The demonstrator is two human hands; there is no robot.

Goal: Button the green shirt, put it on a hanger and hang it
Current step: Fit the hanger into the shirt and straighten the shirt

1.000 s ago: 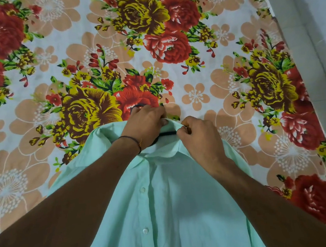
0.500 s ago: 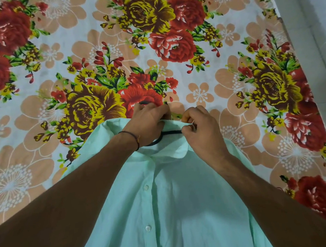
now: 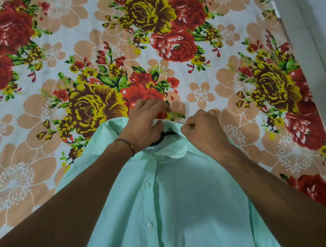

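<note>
The whole thing sits on a thin printed bedsheet (image 3: 74,52), white with big red and yellow roses and flat peach blossoms, slightly wrinkled. The left hand (image 3: 145,123) (there's a thin dark thread band (image 3: 125,144) on that wrist) is on the left half of the collar, fingers curled over its far edge and bunching the cloth, thumb pressed in from the near side. Just right of that thumb you can see a short bit of the hanger (image 3: 166,135), a slim black curved bar in the neck opening. The rest is hidden under cloth and palm. The green shirt (image 3: 184,209) itself is pale mint, smooth woven fabric, lying front up with the collar at the far end and the body running off the near edge. Small round white buttons (image 3: 147,185) go down the placket, which lies closed. The right hand (image 3: 203,129) is balled up on the right half of the collar, fingertips tucked in and pinching the fabric edge. At the far right there's a strip of pale grey floor (image 3: 311,33).
</note>
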